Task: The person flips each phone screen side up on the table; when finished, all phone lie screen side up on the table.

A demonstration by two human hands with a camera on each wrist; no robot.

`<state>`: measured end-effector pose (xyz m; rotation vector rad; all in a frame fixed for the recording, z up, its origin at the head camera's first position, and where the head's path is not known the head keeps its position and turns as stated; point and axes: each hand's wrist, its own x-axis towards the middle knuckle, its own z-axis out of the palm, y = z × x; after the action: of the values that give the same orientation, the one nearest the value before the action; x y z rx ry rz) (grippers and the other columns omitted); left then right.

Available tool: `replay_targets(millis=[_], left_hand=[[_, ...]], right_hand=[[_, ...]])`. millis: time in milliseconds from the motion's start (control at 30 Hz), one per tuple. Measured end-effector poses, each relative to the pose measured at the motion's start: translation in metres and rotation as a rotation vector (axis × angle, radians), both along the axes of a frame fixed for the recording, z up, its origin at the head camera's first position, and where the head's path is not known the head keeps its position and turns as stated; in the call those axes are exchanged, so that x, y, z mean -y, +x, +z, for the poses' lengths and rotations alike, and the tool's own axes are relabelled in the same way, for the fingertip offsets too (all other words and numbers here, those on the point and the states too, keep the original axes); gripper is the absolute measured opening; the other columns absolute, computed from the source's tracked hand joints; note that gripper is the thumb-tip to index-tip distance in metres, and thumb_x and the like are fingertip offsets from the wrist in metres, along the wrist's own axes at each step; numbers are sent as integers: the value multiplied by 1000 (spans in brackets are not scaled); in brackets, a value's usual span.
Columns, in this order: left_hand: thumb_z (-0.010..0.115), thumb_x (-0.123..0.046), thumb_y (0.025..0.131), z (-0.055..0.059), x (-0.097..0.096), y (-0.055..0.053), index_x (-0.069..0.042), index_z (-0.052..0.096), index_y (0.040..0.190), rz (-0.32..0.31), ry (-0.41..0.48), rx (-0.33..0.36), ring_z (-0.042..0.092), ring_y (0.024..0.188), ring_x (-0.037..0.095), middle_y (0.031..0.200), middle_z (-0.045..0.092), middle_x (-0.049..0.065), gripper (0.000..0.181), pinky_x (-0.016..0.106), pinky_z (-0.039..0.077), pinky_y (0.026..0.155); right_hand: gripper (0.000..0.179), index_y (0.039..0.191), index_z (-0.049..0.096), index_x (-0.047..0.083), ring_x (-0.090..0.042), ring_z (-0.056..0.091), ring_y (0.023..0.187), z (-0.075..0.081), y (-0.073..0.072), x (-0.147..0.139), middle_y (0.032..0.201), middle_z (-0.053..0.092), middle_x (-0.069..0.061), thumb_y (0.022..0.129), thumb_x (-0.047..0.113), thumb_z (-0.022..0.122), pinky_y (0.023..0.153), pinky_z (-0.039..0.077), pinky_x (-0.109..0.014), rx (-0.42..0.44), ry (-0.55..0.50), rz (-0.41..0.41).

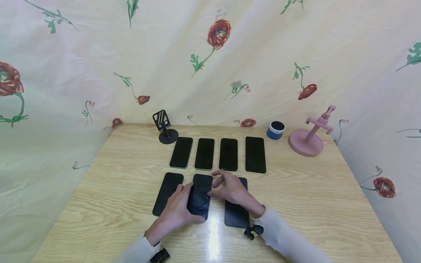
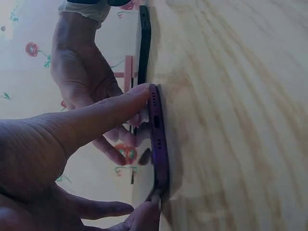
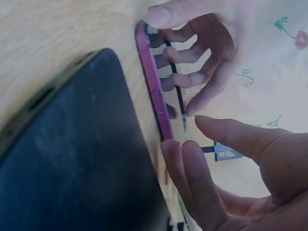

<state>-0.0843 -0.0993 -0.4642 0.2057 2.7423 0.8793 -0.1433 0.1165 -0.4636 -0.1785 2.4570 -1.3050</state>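
Note:
A smartphone with a dark screen and purple edge [image 1: 200, 197] lies on the table between my hands. My left hand [image 1: 177, 209] holds it by its sides, thumb at the near right corner and fingers along the left edge. In the left wrist view its purple bottom edge [image 2: 160, 137] shows a charging port. My right hand [image 1: 231, 189] touches the phone's right edge with fingertips, its thumb held apart. Another dark smartphone [image 1: 166, 195] lies just left of the held one. Under the right hand and wrist lies a larger dark phone [image 1: 237, 215], partly hidden.
Several black-screened phones form a back row, the rightmost phone [image 1: 255, 155] being larger. Behind them stand a black folding phone stand [image 1: 162, 121], a blue and white round jar-like object [image 1: 275, 130] and a pink phone stand [image 1: 307, 142]. Flowered cloth [image 1: 184, 73] hangs around the wooden table [image 1: 312, 204].

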Motion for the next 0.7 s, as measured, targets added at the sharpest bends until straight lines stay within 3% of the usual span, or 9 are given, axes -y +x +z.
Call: replay_targets(millis=[167,333,700], left_hand=[[94,-49,72,4,-2,3,-10,52,149,15,-38,-66,54,104,26,128,55,13,96,43,48,84],[88,-45,81,7,-9,7,-13,57,144,9,28,-115,54,119,32,135,55,12,77,50,50,94],[82,-44,89,4,-33,12,-14,56,148,-133,59,-144,48,124,26,142,51,10,71,45,50,96]], right_hand=[[67,141,59,8,-16,72,78,7,4,-12,111,73,-13,82,19,89,65,56,-27,-46,-54,56],[65,143,57,7,-22,75,89,10,6,-23,117,71,-16,86,18,86,69,59,-27,-81,-70,89],[59,139,60,5,-18,72,86,8,9,-51,112,71,-14,87,15,85,70,58,-26,-88,-26,43]])
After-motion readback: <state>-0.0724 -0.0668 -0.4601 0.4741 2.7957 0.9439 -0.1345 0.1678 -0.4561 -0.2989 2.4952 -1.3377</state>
